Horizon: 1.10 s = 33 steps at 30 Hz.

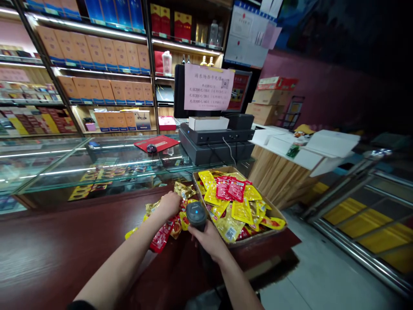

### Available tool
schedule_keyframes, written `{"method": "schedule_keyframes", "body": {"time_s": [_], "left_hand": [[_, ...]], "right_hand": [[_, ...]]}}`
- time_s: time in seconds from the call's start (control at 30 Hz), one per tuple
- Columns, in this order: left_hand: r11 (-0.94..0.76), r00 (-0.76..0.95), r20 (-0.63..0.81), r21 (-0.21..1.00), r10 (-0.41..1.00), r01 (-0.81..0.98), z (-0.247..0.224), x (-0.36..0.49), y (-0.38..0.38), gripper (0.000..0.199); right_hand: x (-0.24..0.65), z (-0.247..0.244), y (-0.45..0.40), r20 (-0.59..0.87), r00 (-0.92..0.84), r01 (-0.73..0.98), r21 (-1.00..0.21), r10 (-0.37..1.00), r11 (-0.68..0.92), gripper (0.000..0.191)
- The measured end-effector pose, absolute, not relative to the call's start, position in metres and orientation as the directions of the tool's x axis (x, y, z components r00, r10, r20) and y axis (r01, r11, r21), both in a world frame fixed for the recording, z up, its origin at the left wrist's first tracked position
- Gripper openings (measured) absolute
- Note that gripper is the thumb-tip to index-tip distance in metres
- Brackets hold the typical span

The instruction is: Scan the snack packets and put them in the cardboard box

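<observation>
I am holding a dark handheld scanner (195, 215) in my right hand (209, 239), my fingers wrapped tight around its grip so that its rounded head with a small lit blue spot is sticking up just above my knuckles. My left hand (168, 204) is reaching out ahead and to the left of the scanner, lying palm down on a loose pile of snack packets (161, 230); the fingers are curled down into the yellow and red packets, but I cannot tell whether they are pinching one or only pressing on the heap, since the back of the hand is hiding the tips. The pile is spreading on the dark red wooden counter (48, 254) under and just in front of my left fingers, with one red packet lying nearer to me, below my wrist. Just to the right of the scanner, touching the edge of the pile, a shallow cardboard box (277, 213) is sitting full of more yellow and red packets. Beyond my fingers a glass display case (64, 163) is running across, and farther off to the right a black cash register (216, 140) is standing with a pink paper notice (208, 87) hanging over its screen.
</observation>
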<state>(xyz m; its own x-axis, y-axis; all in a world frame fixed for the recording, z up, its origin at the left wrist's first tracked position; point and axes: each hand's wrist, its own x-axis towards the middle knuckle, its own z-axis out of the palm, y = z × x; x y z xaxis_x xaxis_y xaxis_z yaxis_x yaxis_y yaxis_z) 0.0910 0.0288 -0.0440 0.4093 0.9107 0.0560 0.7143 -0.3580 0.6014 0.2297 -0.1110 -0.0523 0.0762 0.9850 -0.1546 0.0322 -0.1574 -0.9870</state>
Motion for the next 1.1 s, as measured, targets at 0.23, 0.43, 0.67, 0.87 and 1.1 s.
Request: {"method": "schedule_keyframes", "body": {"time_s": [0.23,0.43,0.67,0.87,1.1], "left_hand": [[-0.147,0.323,-0.012,0.874,0.946,0.463,-0.039,0.052,0.051,0.031],[0.274,0.415,-0.197,0.952,0.888,-0.136,-0.042,0.031,0.038,0.032],[0.402,0.412,-0.302,0.898,0.860,-0.181,-0.035,0.031,0.044,0.025],[0.387,0.418,-0.316,0.917,0.852,-0.095,-0.024,0.029,0.060,0.026],[0.353,0.450,-0.306,0.935,0.839,-0.023,-0.026,0.031,0.062,0.032]], "right_hand": [[0.232,-0.038,-0.116,-0.094,0.034,0.080,-0.992,0.995,-0.097,0.030],[0.212,-0.017,-0.110,-0.100,-0.064,0.035,-0.995,0.993,-0.098,0.031],[0.190,-0.019,-0.103,-0.185,-0.142,-0.139,-0.969,0.972,-0.205,0.039],[0.182,-0.028,-0.101,-0.206,-0.145,-0.091,-0.971,0.968,-0.220,0.036],[0.174,-0.026,-0.098,-0.213,-0.134,-0.120,-0.966,0.968,-0.229,0.033]]}}
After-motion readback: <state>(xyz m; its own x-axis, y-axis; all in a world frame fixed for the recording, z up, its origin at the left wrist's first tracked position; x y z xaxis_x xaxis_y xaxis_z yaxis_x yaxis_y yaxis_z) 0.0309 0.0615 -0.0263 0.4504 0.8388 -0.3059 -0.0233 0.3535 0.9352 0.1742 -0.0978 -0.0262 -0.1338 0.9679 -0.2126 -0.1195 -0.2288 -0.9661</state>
